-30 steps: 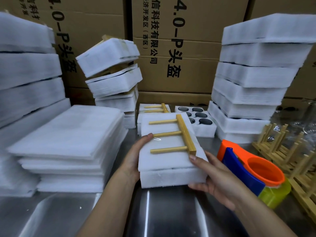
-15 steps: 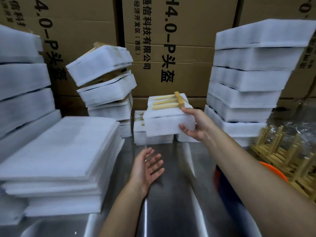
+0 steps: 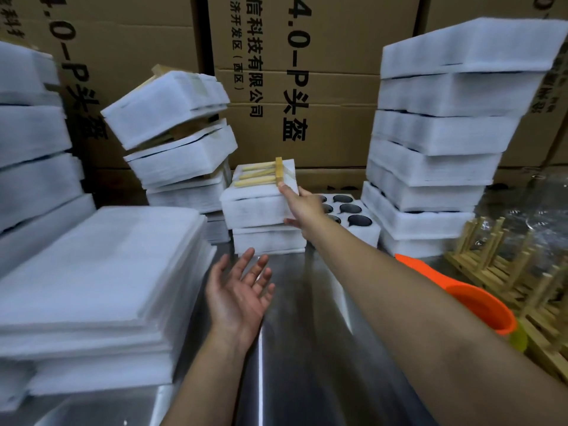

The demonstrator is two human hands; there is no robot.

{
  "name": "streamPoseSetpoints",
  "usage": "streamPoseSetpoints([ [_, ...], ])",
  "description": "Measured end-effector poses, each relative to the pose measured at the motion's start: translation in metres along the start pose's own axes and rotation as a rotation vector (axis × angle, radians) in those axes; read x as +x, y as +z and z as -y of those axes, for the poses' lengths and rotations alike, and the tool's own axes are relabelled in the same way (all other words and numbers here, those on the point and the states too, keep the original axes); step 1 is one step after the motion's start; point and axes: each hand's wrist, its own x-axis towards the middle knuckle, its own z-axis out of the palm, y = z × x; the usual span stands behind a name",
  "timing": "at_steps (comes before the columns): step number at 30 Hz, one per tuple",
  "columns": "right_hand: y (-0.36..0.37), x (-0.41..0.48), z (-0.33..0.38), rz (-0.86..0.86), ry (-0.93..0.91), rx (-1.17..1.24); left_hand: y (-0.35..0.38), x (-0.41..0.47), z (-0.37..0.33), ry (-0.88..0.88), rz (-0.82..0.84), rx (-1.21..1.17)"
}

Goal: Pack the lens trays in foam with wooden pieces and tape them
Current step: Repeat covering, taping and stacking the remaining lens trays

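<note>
A white foam pack [image 3: 255,207] with a wooden comb-shaped piece [image 3: 264,175] taped on top sits on another foam pack [image 3: 267,241] at the back of the steel table. My right hand [image 3: 302,207] reaches far out and grips the upper pack at its right end, thumb on top, fingers underneath. My left hand [image 3: 239,290] hovers palm-up over the table with fingers spread, holding nothing. Just right of the packs lies an uncovered foam lens tray [image 3: 353,216] with dark round lenses in its holes.
Flat foam sheets [image 3: 101,272] are stacked at the left. Finished packs lean in a pile [image 3: 175,139] at the back left and stand in a tall stack [image 3: 439,142] at the right. An orange tape dispenser [image 3: 473,299] and wooden racks [image 3: 516,272] sit at the right. Cardboard boxes [image 3: 307,72] form the back wall.
My left hand let go of the pack and dropped back open. My right hand carried the pack away from me and set it on the other pack at the back.
</note>
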Motion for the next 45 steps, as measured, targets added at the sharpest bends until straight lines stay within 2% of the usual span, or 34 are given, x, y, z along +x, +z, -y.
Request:
streamPoseSetpoints([
  [2, -0.007, 0.001, -0.008, -0.155, -0.113, -0.400, 0.000, 0.000, 0.000, -0.001, -0.015, -0.002],
  [6, -0.040, 0.006, -0.018, -0.311, -0.151, -0.687, 0.001, -0.001, 0.002, -0.011, -0.044, -0.005],
  [9, -0.068, 0.010, -0.034, -0.219, -0.066, -1.022, 0.001, -0.002, 0.003, -0.016, -0.060, -0.014],
  [12, -0.078, 0.009, -0.047, -0.097, 0.100, -1.199, 0.002, -0.001, 0.002, -0.021, -0.074, -0.016],
  [15, -0.082, 0.007, -0.059, -0.052, 0.048, -1.363, 0.001, -0.001, 0.002, -0.023, -0.078, -0.010],
  [25, -0.078, -0.018, -0.073, -0.158, -0.050, -1.476, 0.002, -0.002, 0.002, -0.020, -0.095, -0.005],
  [38, -0.081, -0.086, -0.070, -0.117, -0.132, -1.679, 0.005, -0.003, 0.007, -0.013, -0.043, 0.087],
  [45, -0.086, -0.111, -0.075, -0.127, -0.220, -1.665, 0.005, -0.005, 0.008, -0.011, -0.050, 0.092],
])
